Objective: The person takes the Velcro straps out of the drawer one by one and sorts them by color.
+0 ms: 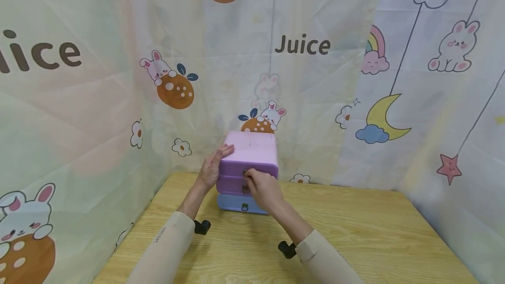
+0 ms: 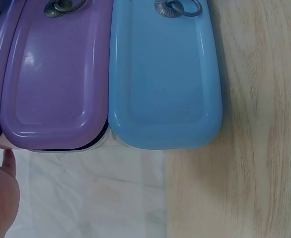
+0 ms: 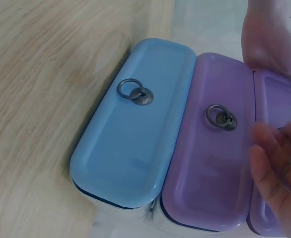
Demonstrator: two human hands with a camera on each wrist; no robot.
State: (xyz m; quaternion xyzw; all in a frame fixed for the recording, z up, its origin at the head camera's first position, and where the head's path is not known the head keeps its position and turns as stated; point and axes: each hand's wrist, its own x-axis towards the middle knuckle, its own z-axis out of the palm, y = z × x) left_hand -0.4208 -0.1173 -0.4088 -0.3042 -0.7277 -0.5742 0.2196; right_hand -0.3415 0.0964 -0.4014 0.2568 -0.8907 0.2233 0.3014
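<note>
A small three-drawer cabinet (image 1: 256,146) with a pink top stands on the table. My left hand (image 1: 211,168) rests flat against its left side, fingers reaching over the upper edge. My right hand (image 1: 264,187) pinches the ring pull of the purple top drawer (image 1: 230,168); the fingers mostly hide that ring. Below sits another purple drawer (image 2: 56,74), its metal ring pull (image 3: 218,115) hanging free. The blue bottom drawer (image 3: 133,134) has a similar ring (image 3: 130,89). In the left wrist view, part of the left hand (image 2: 0,193) shows beside the cabinet.
The cabinet stands near the back of a wooden table (image 1: 355,231). Printed cloth walls (image 1: 307,91) rise behind and on both sides. Two black fittings, a left one (image 1: 203,227) and a right one (image 1: 286,249), show beside the forearms.
</note>
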